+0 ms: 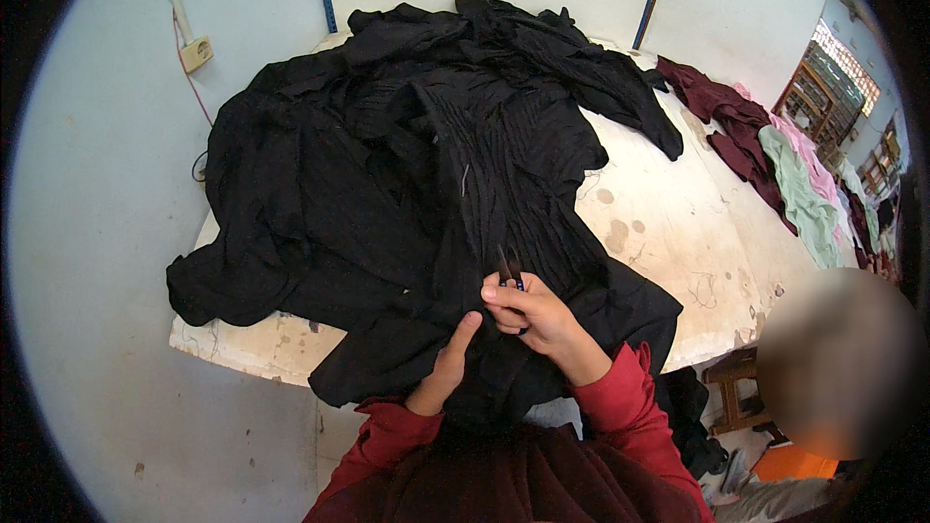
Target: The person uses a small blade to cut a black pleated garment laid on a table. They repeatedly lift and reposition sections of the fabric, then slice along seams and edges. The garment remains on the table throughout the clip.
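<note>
A large heap of black pleated fabric (407, 165) covers most of a worn white table (678, 232). My right hand (538, 315) holds small thread snips (511, 271) with dark blades pointing up over a pleated strip of the cloth. My left hand (448, 363) grips the black fabric just below and left of the snips, thumb raised. Both forearms wear red sleeves and come in from the lower edge.
Maroon, pink and pale green garments (775, 165) lie along the table's far right side. A white wall socket with a cable (196, 53) hangs at upper left. A wooden stool (736, 387) stands at lower right beside another person, blurred. Pale floor lies left of the table.
</note>
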{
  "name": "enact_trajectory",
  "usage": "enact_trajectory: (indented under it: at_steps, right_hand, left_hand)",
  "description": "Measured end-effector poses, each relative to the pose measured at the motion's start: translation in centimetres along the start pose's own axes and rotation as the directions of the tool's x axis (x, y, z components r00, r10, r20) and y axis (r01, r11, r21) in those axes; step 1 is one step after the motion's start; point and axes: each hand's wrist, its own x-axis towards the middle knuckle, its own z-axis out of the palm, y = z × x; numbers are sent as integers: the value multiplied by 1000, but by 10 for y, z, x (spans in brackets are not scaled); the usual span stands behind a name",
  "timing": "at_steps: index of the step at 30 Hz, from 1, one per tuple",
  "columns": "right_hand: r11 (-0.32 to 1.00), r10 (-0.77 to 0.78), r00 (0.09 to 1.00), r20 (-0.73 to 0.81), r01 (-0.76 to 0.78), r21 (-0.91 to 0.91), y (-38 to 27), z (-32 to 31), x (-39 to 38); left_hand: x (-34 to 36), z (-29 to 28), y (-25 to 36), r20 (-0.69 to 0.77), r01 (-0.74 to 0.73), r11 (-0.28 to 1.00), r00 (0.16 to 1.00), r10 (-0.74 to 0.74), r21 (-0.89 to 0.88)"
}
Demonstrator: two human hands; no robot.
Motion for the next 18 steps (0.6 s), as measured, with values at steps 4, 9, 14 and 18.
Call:
enact_trajectory:
  at_steps: [4,9,14,18]
  right_hand:
    - [749,-526,850,-16,455,-481,0,5,1]
    - [142,-681,708,187,379,-915,-11,9,-20]
    - [-163,-733,570,370,380,-910,-8,9,-19]
    - [-174,-735,568,371,371,-912,-9,10,-16]
  left_hand:
    - [-1,3,1,22,-19,982,999,24,-186]
    - [-2,6,4,8,-20,969,1000,23,-247]
    - [-2,4,3,-4,-51,979,999,51,-196]
    - [4,0,-9,50,-112,960,990,129,-255]
